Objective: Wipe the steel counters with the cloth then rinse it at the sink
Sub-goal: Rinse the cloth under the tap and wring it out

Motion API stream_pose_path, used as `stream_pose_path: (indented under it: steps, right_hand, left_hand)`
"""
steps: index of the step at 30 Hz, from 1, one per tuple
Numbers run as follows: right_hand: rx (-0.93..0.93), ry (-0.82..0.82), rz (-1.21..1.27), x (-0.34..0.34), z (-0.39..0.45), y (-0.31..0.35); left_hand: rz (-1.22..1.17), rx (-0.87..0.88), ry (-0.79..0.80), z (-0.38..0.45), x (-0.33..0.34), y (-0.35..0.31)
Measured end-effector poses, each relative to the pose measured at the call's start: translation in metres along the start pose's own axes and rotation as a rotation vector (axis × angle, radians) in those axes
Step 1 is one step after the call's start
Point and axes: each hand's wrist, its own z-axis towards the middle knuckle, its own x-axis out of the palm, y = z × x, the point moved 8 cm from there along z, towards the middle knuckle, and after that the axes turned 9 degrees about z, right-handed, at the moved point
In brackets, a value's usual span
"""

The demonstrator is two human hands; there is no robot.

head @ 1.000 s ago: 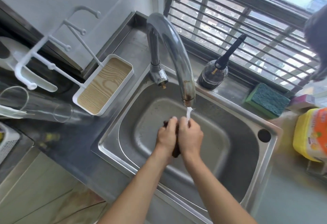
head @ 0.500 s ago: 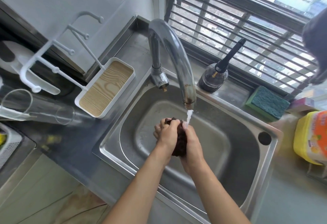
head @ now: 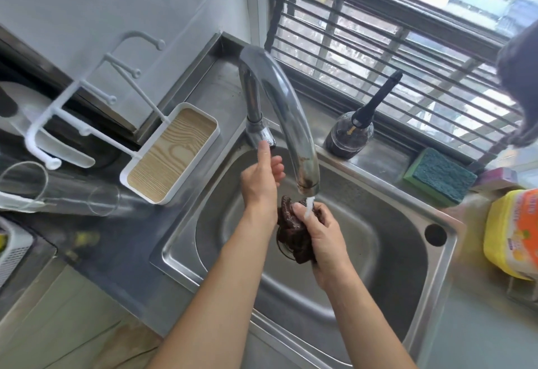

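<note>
dark brown cloth (head: 294,234) bunched in right hand (head: 323,231), fingers curled round it, under running faucet (head: 288,124). left hand (head: 260,178) beside it, index finger extended, holding nothing.

the sink (head: 413,217) is showing brushed steel with a soft sheen, and the curved tap (head: 286,112) is gleaming as polished metal, its tip looking rust-stained. the cloth (head: 294,237) is looking dark, wet and nubbly. the sponge (head: 439,175) is showing a rough green scouring face. the white plastic tray (head: 171,156) is displaying a wood-grain base.
</note>
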Motion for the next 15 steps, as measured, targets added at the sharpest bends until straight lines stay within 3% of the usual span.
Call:
stream_pose_path:
  steps: [5, 15]
  right_hand:
    - [-0.055, -0.043, -0.008, 0.005, 0.002, 0.001]
    - [-0.126, -0.109, -0.119, -0.004, 0.0, 0.012]
  left_hand:
    - [-0.123, -0.088, 0.029, 0.0, 0.008, 0.002]
    - [-0.245, 0.015, 0.015, -0.008, 0.009, -0.012]
